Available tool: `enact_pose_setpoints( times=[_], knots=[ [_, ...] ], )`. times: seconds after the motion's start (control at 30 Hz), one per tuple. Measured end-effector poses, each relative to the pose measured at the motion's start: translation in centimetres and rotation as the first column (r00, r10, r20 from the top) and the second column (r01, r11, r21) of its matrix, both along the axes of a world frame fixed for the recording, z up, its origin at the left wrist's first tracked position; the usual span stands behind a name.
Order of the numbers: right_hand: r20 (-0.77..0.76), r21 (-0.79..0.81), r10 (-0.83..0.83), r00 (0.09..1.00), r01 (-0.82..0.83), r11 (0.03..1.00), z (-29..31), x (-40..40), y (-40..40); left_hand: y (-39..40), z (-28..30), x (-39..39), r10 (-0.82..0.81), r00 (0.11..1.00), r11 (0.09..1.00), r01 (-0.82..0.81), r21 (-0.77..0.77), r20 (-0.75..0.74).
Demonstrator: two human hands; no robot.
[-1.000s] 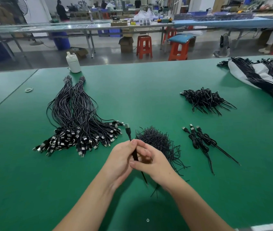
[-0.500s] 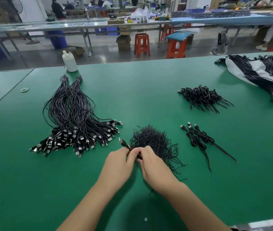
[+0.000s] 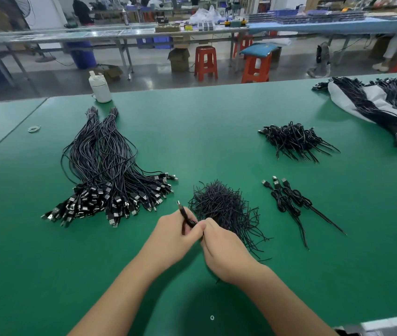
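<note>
Green table [image 3: 217,122] — cluttered workshop behind

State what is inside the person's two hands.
A thin black cable with a USB plug; its plug end sticks out above the left hand. Both hands pinch it, and the right hand covers the rest of its length.

Two bare forearms are showing in the lower middle of the frame, the left forearm [image 3: 124,287] and the right forearm [image 3: 287,297] (the bottom edge is cutting both off). They are tapering to slim wrists. The left hand [image 3: 173,235] and right hand [image 3: 226,253] are likewise going uncovered, slender-fingered.
</note>
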State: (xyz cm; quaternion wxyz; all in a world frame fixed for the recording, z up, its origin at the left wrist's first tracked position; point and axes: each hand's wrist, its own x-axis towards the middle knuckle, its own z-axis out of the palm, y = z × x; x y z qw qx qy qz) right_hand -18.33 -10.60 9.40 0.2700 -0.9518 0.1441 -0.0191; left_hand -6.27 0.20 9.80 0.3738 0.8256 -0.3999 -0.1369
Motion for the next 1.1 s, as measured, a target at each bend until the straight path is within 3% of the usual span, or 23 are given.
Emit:
enact_pose_setpoints(
  times=[0.17,0.23,0.3,0.33,0.37,0.43,0.47,0.5,0.53,0.57,0.6,0.63,0.77,1.1],
  knots=[
    [-0.004,0.321,-0.074,0.997,0.071,0.944,-0.7,0.5,0.2,-0.7,-0.1,0.3,0.001,0.998,0.999,-0.004,0.042,0.064],
    [-0.009,0.336,-0.078,0.997,0.077,0.939,-1.2,0.7,0.0,-0.9,0.0,0.7,-0.014,0.998,0.999,0.012,0.035,0.062],
    [-0.015,0.250,-0.088,0.996,0.089,0.964,-1.5,0.7,-0.2,-1.4,-0.2,1.2,-0.032,0.999,0.999,0.032,0.031,0.026],
    [-0.020,0.190,-0.105,0.994,0.107,0.976,-1.6,0.7,-0.4,-1.7,-0.3,1.3,-0.058,0.998,0.998,0.059,0.009,-0.039],
    [-0.022,0.142,-0.129,0.991,0.131,0.981,-1.6,0.6,-0.6,-1.8,-0.7,1.7,-0.105,0.971,0.994,0.099,-0.042,-0.213],
    [-0.004,0.100,-0.185,0.983,0.184,0.978,-1.5,0.5,-1.2,-1.6,-1.2,2.9,-0.256,0.739,0.962,0.129,-0.242,-0.623],
    [0.005,0.101,-0.208,0.978,0.207,0.973,-1.5,0.4,-1.6,-1.4,-1.5,3.8,-0.299,0.629,0.950,0.123,-0.288,-0.718],
    [0.014,0.114,-0.228,0.974,0.225,0.968,-1.4,0.2,-1.9,-1.3,-2.0,4.9,-0.261,0.673,0.962,0.124,-0.242,-0.692],
    [0.021,0.136,-0.248,0.969,0.243,0.961,-1.4,0.1,-2.1,-1.3,-2.6,6.0,-0.163,0.809,0.986,0.109,-0.129,-0.564],
    [0.023,0.161,-0.270,0.963,0.263,0.951,-1.3,0.0,-2.4,-1.5,-3.3,7.0,-0.037,0.944,0.998,0.049,0.026,-0.329],
    [0.020,0.188,-0.289,0.957,0.280,0.941,-1.3,-0.2,-2.6,-1.7,-4.0,7.7,0.048,0.994,0.990,-0.034,0.139,-0.101],
    [0.015,0.217,-0.300,0.954,0.290,0.932,-1.3,-0.2,-2.7,-1.9,-4.5,8.2,0.070,0.998,0.979,-0.070,0.191,0.007],
    [0.004,0.294,-0.303,0.953,0.289,0.911,-1.2,-0.3,-2.7,-3.2,-6.3,8.3,0.017,1.000,0.952,-0.016,0.305,0.002],
    [0.023,0.318,-0.319,0.948,0.295,0.901,-1.6,-0.5,-3.1,-3.7,-8.0,8.7,-0.055,0.974,0.890,-0.052,0.452,0.221]
  ],
)
